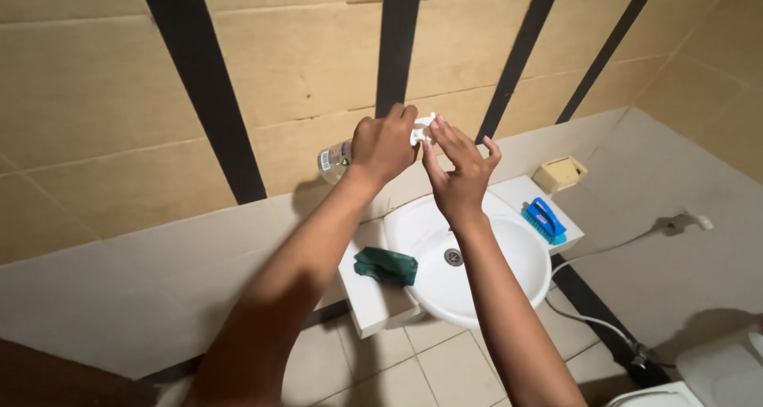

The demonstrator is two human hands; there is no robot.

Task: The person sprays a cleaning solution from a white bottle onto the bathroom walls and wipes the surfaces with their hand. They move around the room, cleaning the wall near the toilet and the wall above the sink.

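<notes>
Left hand point(385, 143) clenched round a clear plastic spray bottle point(337, 158), held tilted above the white basin point(493, 276). Right hand point(459, 168) open, fingertips on the white trigger head point(422, 129), gripping nothing. Best to steady the bottle firmly while the head is worked. Smooth glossy ceramic; bristly blue scrub brush point(544, 220) on the right ledge, crumpled green cloth point(386, 265) on the left (soap dish beyond).

A clear bottle point(337, 159) with a pale label lay tilted in the left hand point(384, 146), far centre.
</notes>
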